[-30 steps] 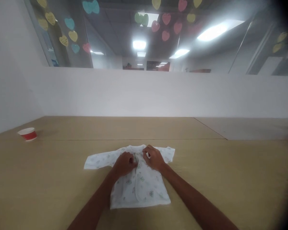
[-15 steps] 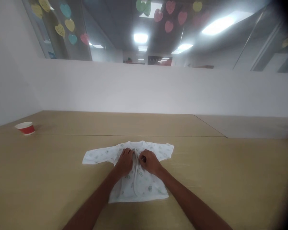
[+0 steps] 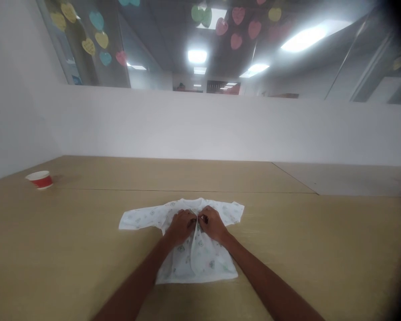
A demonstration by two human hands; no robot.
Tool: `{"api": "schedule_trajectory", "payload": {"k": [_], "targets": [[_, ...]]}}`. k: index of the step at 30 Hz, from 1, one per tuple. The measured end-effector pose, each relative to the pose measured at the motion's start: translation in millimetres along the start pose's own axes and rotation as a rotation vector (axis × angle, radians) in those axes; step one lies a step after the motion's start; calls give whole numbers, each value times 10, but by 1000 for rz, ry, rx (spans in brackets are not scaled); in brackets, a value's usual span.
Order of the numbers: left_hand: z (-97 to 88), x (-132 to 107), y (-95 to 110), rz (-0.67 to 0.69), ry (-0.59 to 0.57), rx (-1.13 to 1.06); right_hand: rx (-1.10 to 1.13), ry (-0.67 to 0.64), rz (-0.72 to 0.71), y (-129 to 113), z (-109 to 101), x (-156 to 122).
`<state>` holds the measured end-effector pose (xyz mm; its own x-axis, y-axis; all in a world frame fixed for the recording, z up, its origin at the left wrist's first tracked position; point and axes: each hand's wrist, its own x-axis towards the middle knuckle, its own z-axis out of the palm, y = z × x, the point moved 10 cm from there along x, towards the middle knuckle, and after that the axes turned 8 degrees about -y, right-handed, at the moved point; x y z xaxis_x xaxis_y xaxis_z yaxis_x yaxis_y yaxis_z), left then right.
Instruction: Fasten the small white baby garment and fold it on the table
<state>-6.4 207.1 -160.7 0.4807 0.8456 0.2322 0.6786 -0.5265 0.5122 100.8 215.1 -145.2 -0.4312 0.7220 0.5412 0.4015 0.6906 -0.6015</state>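
One table (image 3: 321, 249) is stretching before us, and on its near part a white shirt (image 3: 203, 258) is lying spread out, front up, its sleeves (image 3: 142, 217) reaching to either side. Below its collar (image 3: 190, 203), our left hand (image 3: 181, 226) and right hand (image 3: 213, 223) are almost meeting at the front opening; with each, we are pinching the shirt, its edge rising between them. Well apart, toward the left, a red and white cup (image 3: 42, 179) is standing upright.
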Motion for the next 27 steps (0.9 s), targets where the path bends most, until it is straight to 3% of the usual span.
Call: {"api": "schedule_trajectory", "payload": {"k": [6, 11, 21, 27], "targets": [[-2, 13, -49, -30, 36, -48, 13, 4, -18, -22, -6, 7], [-19, -18, -122, -34, 62, -124, 56, -66, -32, -46, 44, -16], [-83, 15, -170, -33, 19, -283, 25, -184, -68, -169, 99, -3], [-124, 11, -187, -37, 4, -320, 28, -190, -61, -177, 115, -19]]}}
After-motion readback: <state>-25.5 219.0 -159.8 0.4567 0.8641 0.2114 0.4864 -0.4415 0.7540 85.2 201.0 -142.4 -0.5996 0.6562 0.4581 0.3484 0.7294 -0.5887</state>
